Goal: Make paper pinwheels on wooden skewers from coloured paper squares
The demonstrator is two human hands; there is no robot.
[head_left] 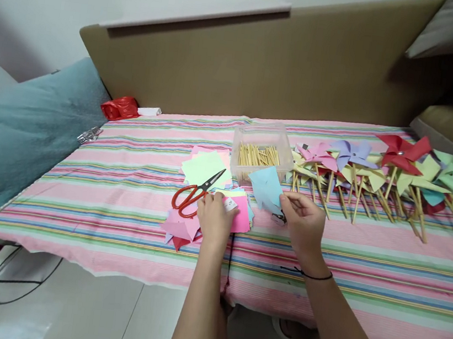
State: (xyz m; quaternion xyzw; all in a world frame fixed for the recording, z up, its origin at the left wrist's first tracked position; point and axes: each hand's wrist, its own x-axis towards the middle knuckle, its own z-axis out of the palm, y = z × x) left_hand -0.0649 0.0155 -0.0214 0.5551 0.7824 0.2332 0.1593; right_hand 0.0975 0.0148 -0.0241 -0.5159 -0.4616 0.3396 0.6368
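Pink striped cloth (99, 186) bears pinwheels (401, 156) and a clear box (261, 134) of sticks (259, 156). The left hand (215, 219) lies beside red-handled scissors (196, 190), over pink paper (242, 219); whether its fingers grip anything, I cannot tell. Right-hand (305, 223) fingers clamp blue paper (266, 186) near the box.

Bare striped cloth (387, 279) gives passage well left of the left hand (215, 218) and to the near right of the right hand (305, 221), while scissors (205, 185) crowd the left hand's outer side, and a plastic box (235, 151) and pinwheels (401, 153) block beyond
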